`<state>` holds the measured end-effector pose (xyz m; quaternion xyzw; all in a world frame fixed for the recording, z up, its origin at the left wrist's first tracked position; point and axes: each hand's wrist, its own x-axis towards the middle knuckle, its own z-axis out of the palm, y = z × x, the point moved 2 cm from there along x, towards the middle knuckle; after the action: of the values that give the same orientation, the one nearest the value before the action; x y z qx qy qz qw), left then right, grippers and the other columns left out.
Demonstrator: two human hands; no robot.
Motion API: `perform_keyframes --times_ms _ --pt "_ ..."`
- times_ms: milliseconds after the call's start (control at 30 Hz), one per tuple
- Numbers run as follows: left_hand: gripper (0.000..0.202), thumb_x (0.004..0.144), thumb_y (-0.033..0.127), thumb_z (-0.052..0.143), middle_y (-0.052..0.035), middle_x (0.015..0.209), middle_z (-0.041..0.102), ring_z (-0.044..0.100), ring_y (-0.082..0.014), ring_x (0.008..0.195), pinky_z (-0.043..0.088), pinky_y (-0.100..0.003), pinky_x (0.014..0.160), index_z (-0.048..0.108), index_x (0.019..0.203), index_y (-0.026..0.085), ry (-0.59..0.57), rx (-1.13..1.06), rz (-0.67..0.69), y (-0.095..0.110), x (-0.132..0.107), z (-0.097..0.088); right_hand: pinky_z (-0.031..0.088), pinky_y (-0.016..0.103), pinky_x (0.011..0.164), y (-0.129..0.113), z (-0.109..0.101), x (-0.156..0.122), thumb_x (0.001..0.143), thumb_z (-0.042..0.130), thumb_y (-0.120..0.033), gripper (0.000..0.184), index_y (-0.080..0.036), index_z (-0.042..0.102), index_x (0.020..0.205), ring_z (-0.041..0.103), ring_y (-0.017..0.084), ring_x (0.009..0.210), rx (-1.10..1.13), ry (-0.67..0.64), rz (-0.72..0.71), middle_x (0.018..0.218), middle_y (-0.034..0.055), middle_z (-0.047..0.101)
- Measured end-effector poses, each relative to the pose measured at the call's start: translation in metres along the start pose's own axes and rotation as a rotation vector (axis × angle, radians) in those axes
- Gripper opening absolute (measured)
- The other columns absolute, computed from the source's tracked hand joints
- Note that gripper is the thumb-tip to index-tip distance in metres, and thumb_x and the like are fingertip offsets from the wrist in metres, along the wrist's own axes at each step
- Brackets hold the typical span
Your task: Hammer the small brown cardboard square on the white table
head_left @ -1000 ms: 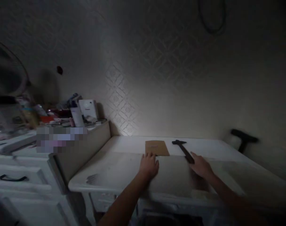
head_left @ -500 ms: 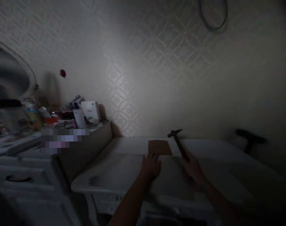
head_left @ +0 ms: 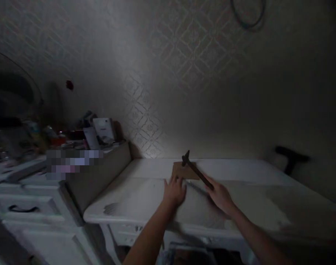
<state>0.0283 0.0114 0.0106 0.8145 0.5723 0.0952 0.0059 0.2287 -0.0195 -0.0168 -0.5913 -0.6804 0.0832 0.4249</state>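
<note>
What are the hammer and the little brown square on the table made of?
The hammer, held in the right hand, looks all dark: likely a metal head on a wooden or dark-coated handle, but the dim light leaves that open. The brown square, touched by the left hand, looks like flat matte cardboard or thin wood. The table looks white-painted and smooth.

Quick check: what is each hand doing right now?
Left hand: open, fingers at the brown card.
Right hand: closed on the hammer.

Both arms are stretched forward. Left hand (head_left: pixel 174 191) is flat, palm down with fingers spread, while the right hand (head_left: pixel 220 196) is curled into a closed grip, wrist angled inward.
</note>
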Motion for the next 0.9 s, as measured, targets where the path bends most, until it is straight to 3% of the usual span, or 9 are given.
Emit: perform_keyframes --times_ms 233,467,900 --pt "0.052 0.100 0.042 0.027 -0.0135 0.157 0.033 0.029 -0.0280 0.144 0.022 -0.063 0.114 0.042 0.144 0.019 -0.017 0.026 0.007 0.001 -0.002 -0.002 0.054 0.041 0.084 0.005 -0.001 -0.001 0.092 0.047 -0.031 0.046 -0.027 0.058 0.136 0.069 0.031 0.103 -0.125 0.004 0.140 0.118 0.0074 0.072" --pt "0.053 0.100 0.042 0.026 -0.0129 0.156 0.034 0.028 -0.0290 0.144 0.022 -0.063 0.114 0.041 0.145 0.019 -0.010 0.030 0.004 -0.001 0.000 0.000 0.052 0.038 0.092 0.016 0.006 0.002 0.088 0.050 -0.029 0.047 -0.029 0.059 0.134 0.066 0.026 0.110 0.046 0.045 0.109 0.120 0.0040 0.071" --pt "0.052 0.100 0.042 0.026 -0.0122 0.156 0.034 0.028 -0.0283 0.145 0.023 -0.062 0.114 0.041 0.145 0.020 0.001 0.047 0.019 -0.003 0.000 0.003 0.051 0.041 0.096 0.020 0.009 0.003 0.087 0.051 -0.030 0.048 -0.028 0.059 0.135 0.063 0.027 0.116 0.185 0.049 0.114 0.128 0.0029 0.067"
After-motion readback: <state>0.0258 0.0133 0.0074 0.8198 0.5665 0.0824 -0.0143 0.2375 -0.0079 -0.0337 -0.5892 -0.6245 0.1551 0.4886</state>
